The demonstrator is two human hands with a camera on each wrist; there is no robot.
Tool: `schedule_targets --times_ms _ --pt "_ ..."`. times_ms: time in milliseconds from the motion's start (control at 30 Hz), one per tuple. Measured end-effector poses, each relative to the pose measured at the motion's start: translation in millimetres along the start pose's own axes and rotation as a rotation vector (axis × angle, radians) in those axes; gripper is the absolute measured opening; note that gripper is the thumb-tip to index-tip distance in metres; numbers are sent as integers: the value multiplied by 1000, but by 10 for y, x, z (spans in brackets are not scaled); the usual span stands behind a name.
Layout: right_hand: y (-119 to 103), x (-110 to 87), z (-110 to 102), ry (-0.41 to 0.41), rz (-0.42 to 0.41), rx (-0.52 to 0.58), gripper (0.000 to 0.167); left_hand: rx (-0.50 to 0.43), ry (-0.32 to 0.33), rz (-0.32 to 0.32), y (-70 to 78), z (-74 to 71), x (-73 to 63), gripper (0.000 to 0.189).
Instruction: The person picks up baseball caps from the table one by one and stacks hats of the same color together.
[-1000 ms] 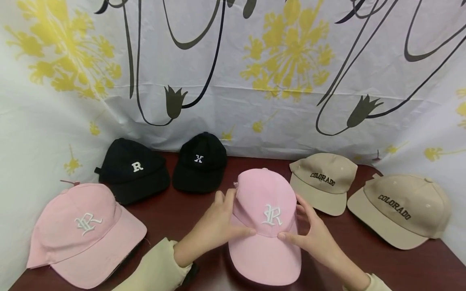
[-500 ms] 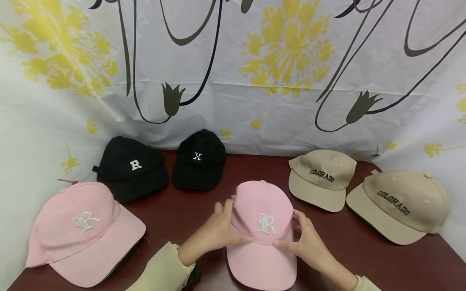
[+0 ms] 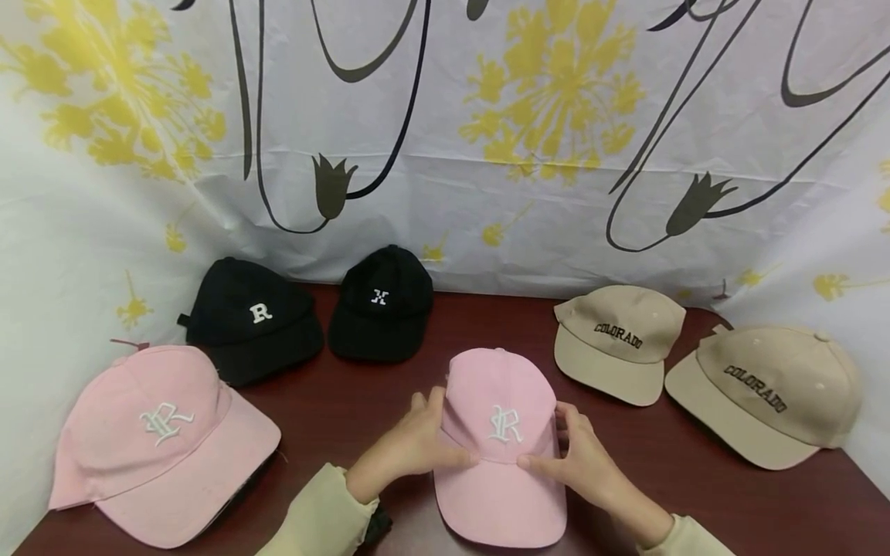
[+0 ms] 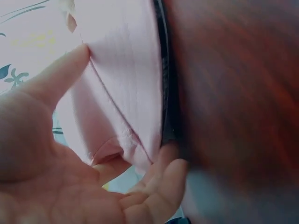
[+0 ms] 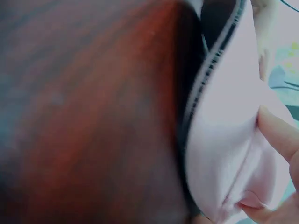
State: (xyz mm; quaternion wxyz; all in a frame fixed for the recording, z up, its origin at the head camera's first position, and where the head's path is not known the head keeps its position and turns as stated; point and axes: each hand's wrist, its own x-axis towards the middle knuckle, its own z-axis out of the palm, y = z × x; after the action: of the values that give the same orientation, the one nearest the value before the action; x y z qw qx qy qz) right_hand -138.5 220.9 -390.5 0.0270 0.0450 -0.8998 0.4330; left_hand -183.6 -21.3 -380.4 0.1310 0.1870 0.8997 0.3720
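Observation:
A pink baseball cap [image 3: 501,386] with a white letter R stands at the front middle of the table, brim toward me. My left hand [image 3: 416,442] grips its left side, thumb on the seam where brim and crown meet. On the other side my right hand [image 3: 584,463] holds it the same way, its thumb close to the left one. In the left wrist view the left fingers [image 4: 170,182] curl at the cap's lower edge. The right wrist view shows the right thumb [image 5: 280,133] pressing the pink cloth beside the brim.
Another pink cap [image 3: 160,455] lies at the left. Two black caps, one with an R [image 3: 243,324] and one with a pixel-like mark [image 3: 382,316], sit at the back left. Two beige COLORADO caps [image 3: 619,340] stand at the right. A patterned white curtain [image 3: 431,116] hangs behind the dark red table [image 3: 334,409].
Both hands have brought the pink cap slightly toward me and down to the table, mostly in the first half second. Since then it has hardly moved. The other caps stay put.

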Motion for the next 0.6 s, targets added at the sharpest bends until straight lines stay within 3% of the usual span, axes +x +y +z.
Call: schedule_targets --times_ms 200,600 --pt "8 21 -61 -95 -11 -3 91 53 -29 -2 -13 -14 -1 103" --pt "27 34 -78 -85 -36 -50 91 98 -7 32 23 -23 -40 102"
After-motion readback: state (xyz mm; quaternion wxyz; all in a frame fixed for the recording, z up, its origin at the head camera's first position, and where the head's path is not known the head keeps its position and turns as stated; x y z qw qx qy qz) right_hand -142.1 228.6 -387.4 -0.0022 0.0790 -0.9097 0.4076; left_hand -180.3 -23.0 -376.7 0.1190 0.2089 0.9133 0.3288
